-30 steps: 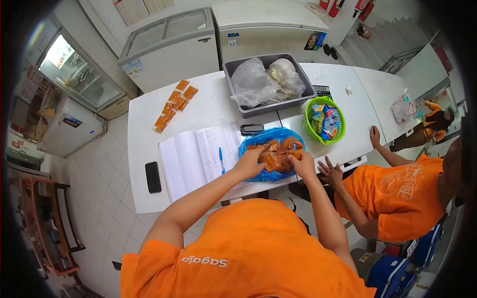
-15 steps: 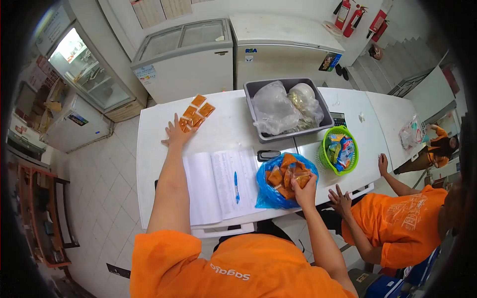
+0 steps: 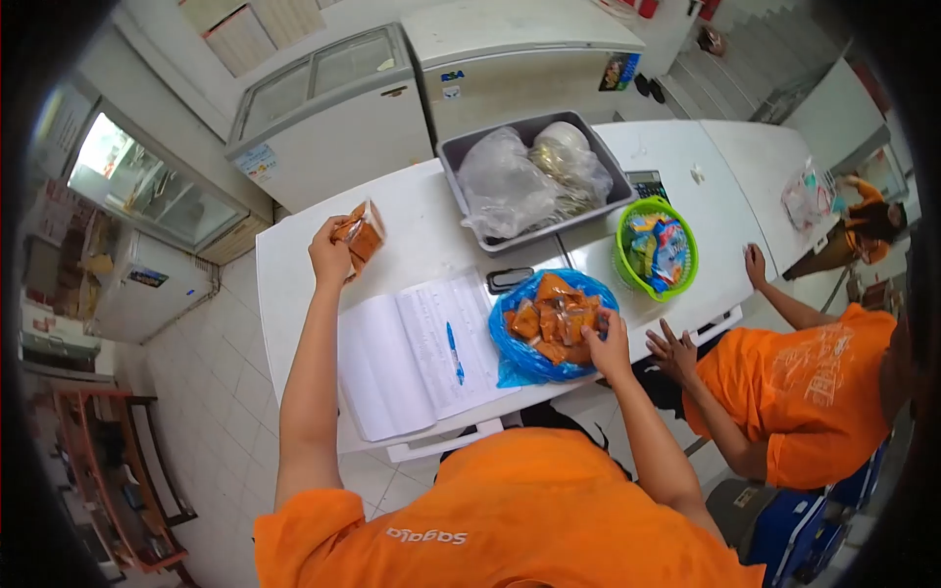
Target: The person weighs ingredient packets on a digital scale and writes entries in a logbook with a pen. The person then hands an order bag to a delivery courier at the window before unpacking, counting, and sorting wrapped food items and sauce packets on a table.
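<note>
My left hand (image 3: 330, 253) is closed on a joined strip of small clear packets with orange-brown contents (image 3: 364, 237), held up at the table's far left. At the right rim of a blue plastic bag (image 3: 505, 345), my right hand (image 3: 610, 349) has its fingers closed on one of the similar orange packets (image 3: 551, 319) heaped inside. Part of that packet is hidden by the fingers. Between my hands lies an open notebook (image 3: 380, 361) with handwriting, and a blue pen (image 3: 455, 353) rests on its right page.
Behind the bag are a dark phone-like object (image 3: 510, 281) and a grey bin (image 3: 510, 241) of plastic bags. A green basket (image 3: 627, 269) of colourful packets and a calculator (image 3: 647, 184) stand to the right. A co-worker's hand (image 3: 674, 351) is near the table edge.
My left hand was spread over the packet strip lying on the table; now it grips the strip, raised and folded. My right hand stays at the blue bag. The camera view has tilted.
</note>
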Motion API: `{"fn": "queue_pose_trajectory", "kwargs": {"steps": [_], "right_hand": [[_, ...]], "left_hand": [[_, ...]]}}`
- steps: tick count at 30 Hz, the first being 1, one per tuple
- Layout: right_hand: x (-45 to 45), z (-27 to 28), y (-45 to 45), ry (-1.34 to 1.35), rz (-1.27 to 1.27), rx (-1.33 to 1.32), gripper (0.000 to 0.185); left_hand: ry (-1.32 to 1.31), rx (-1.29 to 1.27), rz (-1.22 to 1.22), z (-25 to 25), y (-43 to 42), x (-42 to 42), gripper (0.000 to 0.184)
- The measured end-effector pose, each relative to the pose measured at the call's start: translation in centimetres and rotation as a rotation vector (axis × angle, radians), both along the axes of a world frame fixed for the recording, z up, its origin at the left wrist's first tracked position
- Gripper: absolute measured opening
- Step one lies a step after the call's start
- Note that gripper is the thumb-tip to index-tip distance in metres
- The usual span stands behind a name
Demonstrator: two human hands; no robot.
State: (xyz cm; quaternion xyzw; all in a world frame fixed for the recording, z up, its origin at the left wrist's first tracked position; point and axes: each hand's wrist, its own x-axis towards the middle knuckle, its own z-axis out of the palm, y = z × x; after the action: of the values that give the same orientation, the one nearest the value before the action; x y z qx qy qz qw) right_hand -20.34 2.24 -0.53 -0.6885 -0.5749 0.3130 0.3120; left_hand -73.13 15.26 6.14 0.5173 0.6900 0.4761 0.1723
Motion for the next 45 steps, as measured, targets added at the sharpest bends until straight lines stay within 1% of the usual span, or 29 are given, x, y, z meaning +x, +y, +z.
{"fn": "queue_pose_trajectory", "kwargs": {"steps": [2, 3, 4, 5, 6, 7, 8, 9, 10, 11, 12, 13, 15, 17, 18, 19, 22, 24, 27, 31, 33, 34, 36, 37, 39, 40, 43, 44, 45], "right_hand": [[1.4, -0.7, 0.9, 0.084, 0.010, -0.032, 0.044], [1.9, -0.8, 1.2, 0.151, 0.016, -0.079, 0.043], [2.4, -0.8, 1.6, 0.220, 0.025, -0.118, 0.043], [2.8, 0.0, 1.9, 0.469, -0.067, -0.241, 0.045], [3.2, -0.3, 1.6, 0.263, -0.124, -0.126, 0.047], [3.8, -0.8, 1.5, 0.056, -0.179, -0.009, 0.048], [4.4, -1.4, 1.6, -0.154, -0.233, 0.108, 0.050], [5.1, -3.5, 1.7, -0.365, -0.218, 0.333, 0.051], [5.6, -4.8, 2.0, -0.168, -0.178, 0.138, 0.051], [6.0, -5.7, 2.4, 0.027, -0.134, -0.060, 0.051], [6.3, -6.1, 2.9, 0.223, -0.088, -0.254, 0.052], [6.0, -4.0, 2.7, 0.124, -0.005, -0.245, 0.052], [6.4, -4.6, 3.5, 0.208, 0.086, -0.148, 0.052], [6.2, -3.5, 3.9, 0.296, 0.167, -0.060, 0.050], [6.3, -2.2, 4.2, 0.240, 0.203, -0.060, 0.050], [6.5, -1.0, 4.6, 0.183, 0.238, -0.054, 0.051], [6.1, 6.9, 5.0, 0.006, 0.239, -0.027, 0.043], [6.2, 8.5, 5.6, -0.129, 0.246, 0.112, 0.037], [5.8, 10.2, 6.7, -0.080, 0.197, 0.390, 0.037], [5.6, 11.6, 7.7, -0.174, 0.159, 0.546, 0.040], [4.7, 14.1, 7.1, -0.469, 0.188, 0.446, 0.038], [4.0, 15.2, 6.7, -0.620, 0.193, 0.397, 0.037], [1.4, 16.6, 5.8, -0.456, 0.311, 0.584, 0.035], [-0.4, 17.0, 5.1, -0.375, 0.366, 0.675, 0.034], [-5.7, 16.1, 1.6, -0.116, 0.530, 0.422, 0.028], [-8.9, 15.3, 0.4, -0.102, 0.609, 0.282, 0.028], [-17.9, 8.3, -1.5, -0.238, 0.714, 0.020, 0.028], [-20.0, 6.1, -1.8, -0.275, 0.670, -0.031, 0.029], [-21.8, 4.2, -1.7, -0.315, 0.632, -0.073, 0.030]], "left_hand": [[-0.321, -0.004, -0.066, 3.9, -2.0, 5.7, 0.032], [-0.605, -0.092, -0.058, 8.3, -4.1, 10.5, 0.027], [-0.452, 0.057, -0.125, 6.9, -4.6, 12.8, 0.025], [-0.592, 0.035, -0.107, 7.3, -5.4, 16.3, 0.024], [-0.632, 0.055, -0.091, 7.9, -6.6, 20.5, 0.024], [-0.642, 0.210, -0.117, 6.5, -7.3, 24.2, 0.026], [-0.352, 0.326, -0.149, 4.4, -8.1, 27.2, 0.025], [-0.206, 0.255, -0.234, 3.9, -9.5, 29.7, 0.030], [-0.072, 0.135, -0.407, 0.7, -10.3, 30.9, 0.037], [0.290, 0.129, -0.487, -1.1, -11.1, 31.7, 0.043], [0.328, -0.096, -0.391, -0.9, -12.1, 32.7, 0.042], [0.363, -0.321, -0.290, -0.2, -13.3, 33.8, 0.042], [0.491, -0.324, -0.214, -3.8, -15.1, 33.0, 0.058], [0.320, -0.360, -0.235, -4.2, -15.5, 31.5, 0.068], [0.234, -0.375, -0.240, -4.1, -15.6, 30.9, 0.075], [0.189, -0.572, -0.186, -2.6, -15.5, 30.8, 0.089], [0.213, -0.596, -0.323, -3.0, -14.4, 28.8, 0.087], [0.208, -0.535, -0.351, -0.3, -14.0, 29.0, 0.080], [0.196, -0.346, -0.323, 6.2, -14.0, 30.6, 0.072], [0.103, -0.211, -0.360, 5.8, -16.3, 33.1, 0.070], [-0.046, -0.239, -0.410, 5.9, -17.4, 34.3, 0.070], [-0.130, -0.314, -0.425, 6.5, -18.2, 33.8, 0.071], [-0.304, -0.460, -0.466, 7.6, -19.6, 32.6, 0.073], [-0.113, -0.275, -0.408, 6.3, -20.5, 30.8, 0.053], [0.117, -0.043, -0.292, 1.0, -22.1, 24.1, 0.024], [0.067, -0.046, -0.108, 1.4, -22.7, 21.3, 0.010], [0.233, -0.002, 0.268, -2.6, -25.4, 8.7, 0.021], [0.064, 0.047, 0.430, -5.5, -26.3, 4.3, 0.030], [0.173, -0.014, 0.590, -7.3, -27.8, 0.3, 0.033]]}}
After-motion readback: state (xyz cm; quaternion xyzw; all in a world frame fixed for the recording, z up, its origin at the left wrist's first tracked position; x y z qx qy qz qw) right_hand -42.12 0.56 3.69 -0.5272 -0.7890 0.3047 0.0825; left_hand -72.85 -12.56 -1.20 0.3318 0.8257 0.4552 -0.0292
